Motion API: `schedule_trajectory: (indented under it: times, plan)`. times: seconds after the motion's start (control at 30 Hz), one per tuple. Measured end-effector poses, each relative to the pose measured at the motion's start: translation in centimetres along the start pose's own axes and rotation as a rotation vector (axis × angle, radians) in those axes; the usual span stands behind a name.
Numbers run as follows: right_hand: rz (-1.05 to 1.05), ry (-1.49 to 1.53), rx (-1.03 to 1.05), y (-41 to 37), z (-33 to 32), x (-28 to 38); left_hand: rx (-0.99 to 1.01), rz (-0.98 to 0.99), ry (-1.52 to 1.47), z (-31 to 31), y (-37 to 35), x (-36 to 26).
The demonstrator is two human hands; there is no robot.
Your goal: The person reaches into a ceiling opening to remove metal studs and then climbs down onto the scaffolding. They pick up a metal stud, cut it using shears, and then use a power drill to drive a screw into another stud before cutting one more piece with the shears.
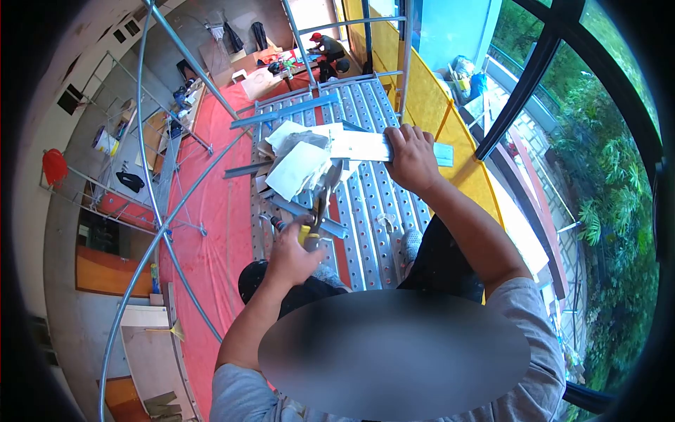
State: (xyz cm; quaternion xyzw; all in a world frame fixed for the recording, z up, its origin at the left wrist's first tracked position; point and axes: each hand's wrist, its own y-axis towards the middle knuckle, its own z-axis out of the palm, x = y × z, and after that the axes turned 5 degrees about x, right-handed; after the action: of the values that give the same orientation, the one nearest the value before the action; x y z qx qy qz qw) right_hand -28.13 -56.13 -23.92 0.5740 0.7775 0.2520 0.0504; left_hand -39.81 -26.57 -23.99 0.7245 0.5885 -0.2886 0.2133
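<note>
My left hand is closed around the yellow-and-black handles of a pair of tin snips, whose blades point up and away from me. The blade tips are right at the near edge of a pale metal channel. My right hand grips that channel near its right end, fingers over the top and thumb below. Broken pieces of white board lie heaped at the channel's left end and overlap it in this view. More metal strips rest across the perforated scaffold platform around the heap.
Scaffold tubes cross at the left above a red floor sheet. A yellow panel and window frames border the right side. Beyond the platform, another person in a red cap bends near a cluttered table.
</note>
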Motion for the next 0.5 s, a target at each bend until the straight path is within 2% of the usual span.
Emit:
schedule_trajectory:
  times: [0.1,0.2,0.23,0.33,0.37,0.47,0.5]
  plan:
    - [0.054,-0.045,0.034,-0.2,0.5,1.0,-0.279,0.022,0.319,0.3,1.2,1.3]
    - [0.093,0.053,0.077,0.0,0.7,1.6,-0.321,0.009,0.28,1.1,1.6,1.6]
    - [0.08,0.105,0.08,0.1,1.1,1.4,-0.333,0.076,0.229,1.8,1.7,1.6]
    - [0.059,0.314,0.211,0.7,1.4,0.9,0.266,-0.123,-0.328,1.3,2.0,1.4]
    - [0.056,0.391,0.275,0.8,1.5,0.9,0.289,-0.015,-0.737,2.0,1.4,0.7]
    - [-0.024,0.535,0.164,0.3,2.5,1.3,0.591,-0.082,-1.445,3.0,0.9,-1.2]
    - [0.025,0.514,0.168,0.2,2.5,1.5,0.593,-0.092,-1.433,3.2,1.0,-1.4]
